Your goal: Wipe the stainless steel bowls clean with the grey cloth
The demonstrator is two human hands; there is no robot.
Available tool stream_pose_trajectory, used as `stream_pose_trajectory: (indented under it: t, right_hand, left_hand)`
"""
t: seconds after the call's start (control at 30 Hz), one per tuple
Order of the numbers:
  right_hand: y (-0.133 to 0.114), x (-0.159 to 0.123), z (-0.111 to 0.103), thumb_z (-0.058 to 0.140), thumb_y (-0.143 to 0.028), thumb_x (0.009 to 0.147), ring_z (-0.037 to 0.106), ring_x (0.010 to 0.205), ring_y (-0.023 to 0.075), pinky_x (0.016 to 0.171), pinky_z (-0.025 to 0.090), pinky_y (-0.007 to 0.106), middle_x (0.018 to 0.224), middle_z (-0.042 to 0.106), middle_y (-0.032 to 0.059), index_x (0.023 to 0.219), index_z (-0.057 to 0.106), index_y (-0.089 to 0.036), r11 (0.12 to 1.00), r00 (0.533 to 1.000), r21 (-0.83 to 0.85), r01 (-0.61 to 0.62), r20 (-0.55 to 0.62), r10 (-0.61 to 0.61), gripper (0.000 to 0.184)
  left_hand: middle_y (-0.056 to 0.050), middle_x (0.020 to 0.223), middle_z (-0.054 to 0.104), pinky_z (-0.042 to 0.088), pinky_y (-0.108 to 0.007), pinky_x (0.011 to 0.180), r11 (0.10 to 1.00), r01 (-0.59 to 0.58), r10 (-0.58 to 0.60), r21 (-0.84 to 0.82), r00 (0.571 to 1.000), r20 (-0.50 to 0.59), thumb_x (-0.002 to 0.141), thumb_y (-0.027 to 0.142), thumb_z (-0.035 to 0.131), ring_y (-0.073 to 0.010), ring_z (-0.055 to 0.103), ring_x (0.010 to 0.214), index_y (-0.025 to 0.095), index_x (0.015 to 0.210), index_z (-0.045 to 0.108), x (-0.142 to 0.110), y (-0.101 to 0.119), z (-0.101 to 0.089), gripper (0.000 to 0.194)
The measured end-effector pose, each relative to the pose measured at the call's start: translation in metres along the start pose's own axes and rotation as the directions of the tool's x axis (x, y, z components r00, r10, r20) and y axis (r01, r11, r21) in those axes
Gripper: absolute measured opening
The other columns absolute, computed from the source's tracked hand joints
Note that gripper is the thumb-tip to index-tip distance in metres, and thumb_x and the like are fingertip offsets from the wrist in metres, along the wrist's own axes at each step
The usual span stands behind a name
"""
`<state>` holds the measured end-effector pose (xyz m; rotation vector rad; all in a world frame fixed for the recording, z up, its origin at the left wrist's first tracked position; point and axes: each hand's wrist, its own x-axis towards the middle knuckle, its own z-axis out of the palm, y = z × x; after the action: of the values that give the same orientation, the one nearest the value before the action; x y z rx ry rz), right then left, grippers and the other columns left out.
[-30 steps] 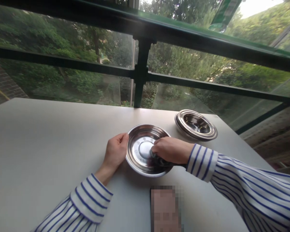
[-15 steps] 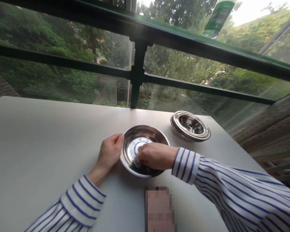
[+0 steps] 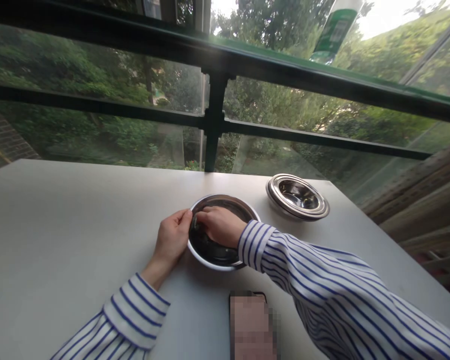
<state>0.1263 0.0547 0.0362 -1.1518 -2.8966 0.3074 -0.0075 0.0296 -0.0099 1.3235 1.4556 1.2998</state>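
Note:
A shiny metal bowl stands on the white table in front of me. Its left rim is pinched between the thumb and fingers of my left hand. My right hand reaches down inside, close to the left inner wall, with its fingers curled. They close on a dark, crumpled cloth that is mostly hidden under the hand and hard to tell from the bowl's dark inside. Behind and to the right sits a stack of similar metal bowls, nested in one another.
On the white table, near its front edge, lies a phone with a blurred-out screen. Dark green window bars run behind the table. A bottle with a green label stands on the upper ledge.
My right hand has moved leftward inside the bowl, from its right side to the left inner wall. My left hand keeps its grip on the rim. The view has shifted slightly.

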Motion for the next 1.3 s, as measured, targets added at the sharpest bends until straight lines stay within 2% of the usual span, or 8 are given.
stream_pose_trajectory:
  t: [0.13, 0.23, 0.33, 0.6, 0.83, 1.13, 1.2, 1.3]
  right_hand:
    - [0.0, -0.011, -0.003, 0.05, -0.015, 0.08, 0.058, 0.09, 0.0183, 0.077, 0.041, 0.026, 0.097, 0.065, 0.0084, 0.096, 0.065, -0.015, 0.994, 0.992, 0.096, 0.056, 0.107, -0.066, 0.022]
    - [0.007, -0.027, -0.009, 0.058, -0.015, 0.074, 0.06, 0.079, 0.0151, 0.07, 0.042, 0.021, 0.086, 0.069, 0.0032, 0.092, 0.069, -0.019, 0.982, 0.962, 0.161, 0.095, 0.239, -0.132, 0.021]
    - [0.011, -0.033, -0.011, 0.058, -0.015, 0.073, 0.061, 0.072, 0.0145, 0.065, 0.042, 0.021, 0.079, 0.069, 0.0027, 0.088, 0.07, -0.019, 0.98, 0.947, 0.177, 0.089, 0.291, -0.138, 0.02]
    - [-0.011, -0.005, 0.005, 0.042, -0.014, 0.082, 0.058, 0.088, 0.0209, 0.074, 0.041, 0.03, 0.1, 0.063, 0.0143, 0.102, 0.059, -0.01, 0.995, 0.998, 0.101, -0.02, 0.065, 0.014, 0.026]
    - [-0.003, -0.026, -0.001, 0.059, -0.015, 0.072, 0.06, 0.075, 0.0163, 0.066, 0.041, 0.022, 0.08, 0.068, 0.003, 0.083, 0.068, -0.019, 0.992, 0.976, 0.112, 0.052, 0.204, -0.074, 0.015]
    - [-0.003, 0.0, 0.003, 0.041, -0.008, 0.081, 0.058, 0.088, 0.0226, 0.076, 0.041, 0.032, 0.097, 0.06, 0.0167, 0.099, 0.058, -0.007, 0.991, 0.991, -0.02, -0.131, -0.035, 0.13, 0.025]
    - [-0.003, 0.0, 0.001, 0.041, -0.009, 0.082, 0.058, 0.088, 0.0228, 0.076, 0.041, 0.032, 0.097, 0.06, 0.0167, 0.1, 0.057, -0.007, 0.991, 0.991, -0.021, -0.132, -0.033, 0.132, 0.025]
    - [-0.006, -0.008, -0.002, 0.045, -0.014, 0.083, 0.058, 0.088, 0.019, 0.075, 0.042, 0.027, 0.096, 0.062, 0.0103, 0.096, 0.061, -0.013, 0.999, 0.997, 0.014, -0.036, 0.063, 0.035, 0.021]
  left_hand:
    - [0.0, 0.055, 0.056, 0.04, -0.022, 0.052, 0.999, 0.023, -0.022, 0.023, 0.999, -0.049, 0.077, 0.036, 0.05, -0.0149, 0.052, 0.057, 0.013, 0.07, 0.065, -0.001, 0.002, -0.001, 0.028]
    - [0.0, 0.058, 0.058, 0.04, -0.022, 0.052, 0.999, 0.035, -0.033, 0.027, 0.997, -0.064, 0.076, 0.035, 0.05, -0.0151, 0.052, 0.059, 0.013, 0.07, 0.064, -0.003, 0.002, 0.0, 0.027]
    - [0.0, 0.058, 0.058, 0.04, -0.022, 0.053, 0.999, 0.035, -0.033, 0.022, 0.998, -0.062, 0.075, 0.037, 0.05, -0.0151, 0.052, 0.059, 0.014, 0.068, 0.063, -0.003, 0.001, 0.002, 0.027]
    - [0.003, 0.052, 0.046, 0.036, -0.021, 0.049, 1.0, 0.017, -0.016, 0.023, 0.999, -0.05, 0.075, 0.037, 0.05, -0.0123, 0.044, 0.054, 0.016, 0.061, 0.057, -0.002, 0.0, -0.001, 0.026]
    - [0.001, 0.054, 0.054, 0.039, -0.022, 0.052, 0.999, 0.035, -0.034, 0.012, 0.999, -0.025, 0.076, 0.039, 0.05, -0.0148, 0.051, 0.057, 0.015, 0.064, 0.061, -0.002, 0.0, 0.0, 0.029]
    - [0.001, 0.059, 0.058, 0.041, -0.023, 0.056, 1.0, 0.0, 0.0, 0.002, 1.0, 0.028, 0.076, 0.041, 0.051, -0.0154, 0.053, 0.061, 0.016, 0.066, 0.061, 0.001, -0.004, -0.001, 0.029]
    - [0.002, 0.058, 0.057, 0.041, -0.022, 0.057, 1.0, 0.0, 0.0, 0.007, 1.0, 0.012, 0.076, 0.04, 0.051, -0.0148, 0.053, 0.061, 0.016, 0.064, 0.06, 0.001, -0.003, 0.0, 0.028]
    - [0.003, 0.056, 0.053, 0.039, -0.022, 0.055, 1.0, 0.015, -0.014, 0.022, 1.0, -0.028, 0.077, 0.036, 0.049, -0.0139, 0.051, 0.058, 0.016, 0.062, 0.058, -0.001, 0.0, 0.001, 0.026]
